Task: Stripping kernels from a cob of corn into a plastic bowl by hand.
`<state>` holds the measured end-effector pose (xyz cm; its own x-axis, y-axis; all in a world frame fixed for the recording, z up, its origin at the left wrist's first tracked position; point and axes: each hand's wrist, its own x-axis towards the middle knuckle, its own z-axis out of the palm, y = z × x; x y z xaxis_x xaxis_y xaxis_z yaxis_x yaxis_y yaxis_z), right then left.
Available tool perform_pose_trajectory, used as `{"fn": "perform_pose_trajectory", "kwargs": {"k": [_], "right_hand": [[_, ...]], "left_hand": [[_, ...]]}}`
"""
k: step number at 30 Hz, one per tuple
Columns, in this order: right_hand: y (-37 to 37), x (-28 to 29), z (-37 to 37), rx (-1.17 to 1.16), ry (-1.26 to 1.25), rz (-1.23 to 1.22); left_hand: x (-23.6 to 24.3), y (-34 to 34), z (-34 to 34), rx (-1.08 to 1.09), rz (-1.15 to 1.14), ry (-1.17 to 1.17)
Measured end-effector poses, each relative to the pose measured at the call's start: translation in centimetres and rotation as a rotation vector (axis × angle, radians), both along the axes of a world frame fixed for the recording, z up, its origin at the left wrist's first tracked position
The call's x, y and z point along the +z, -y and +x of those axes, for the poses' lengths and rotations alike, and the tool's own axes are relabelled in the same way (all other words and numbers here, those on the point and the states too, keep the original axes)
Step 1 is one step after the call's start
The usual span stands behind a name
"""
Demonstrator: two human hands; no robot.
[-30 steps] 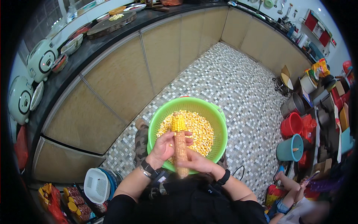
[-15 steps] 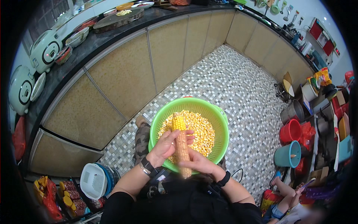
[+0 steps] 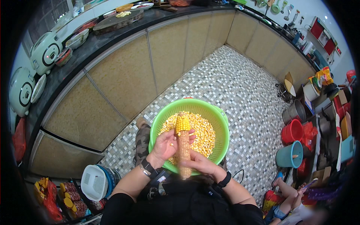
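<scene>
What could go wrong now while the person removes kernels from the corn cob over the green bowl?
The corn cob is held by both the left hand and right hand, so nothing steadies the green bowl on the lap; it might tip. Loose kernels could also bounce onto the tiled floor.

One corn cob; one green colander; two rice cookers; two hands.

Small-tiled mosaic floor, curved run of tan cabinet doors under a dark countertop, pale rice cookers stood at left, buckets and pots crowded right.
</scene>
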<state>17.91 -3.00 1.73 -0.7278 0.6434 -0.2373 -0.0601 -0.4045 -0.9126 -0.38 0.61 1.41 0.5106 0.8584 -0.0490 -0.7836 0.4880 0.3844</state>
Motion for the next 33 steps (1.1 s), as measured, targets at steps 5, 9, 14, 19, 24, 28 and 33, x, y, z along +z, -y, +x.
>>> {"fn": "perform_pose_trajectory", "kwargs": {"k": [5, 9, 14, 19, 24, 28, 33], "right_hand": [[0.1, -0.7, -0.3, -0.035, 0.036, 0.097], [0.1, -1.3, -0.2, -0.047, 0.022, 0.116], [0.0, 0.1, 0.0, -0.024, -0.016, 0.013], [-0.1, -0.1, -0.1, -0.006, -0.086, -0.092], [-0.1, -0.8, -0.4, -0.018, 0.044, 0.127], [0.2, -1.0, 0.1, -0.054, 0.024, 0.119], [0.0, -0.5, 0.1, -0.010, -0.030, 0.161]], "left_hand": [[-0.8, 0.2, 0.3, 0.066, 0.031, -0.222], [0.0, 0.2, 0.5, 0.079, 0.065, -0.298], [-0.1, 0.0, 0.2, 0.042, 0.058, -0.150], [-0.8, -0.1, 0.2, 0.048, 0.093, -0.183], [-1.9, 0.0, -0.1, 0.044, -0.006, -0.192], [-1.1, 0.1, 0.7, 0.059, 0.014, -0.212], [-1.1, 0.2, 0.6, 0.084, 0.038, -0.234]]}}
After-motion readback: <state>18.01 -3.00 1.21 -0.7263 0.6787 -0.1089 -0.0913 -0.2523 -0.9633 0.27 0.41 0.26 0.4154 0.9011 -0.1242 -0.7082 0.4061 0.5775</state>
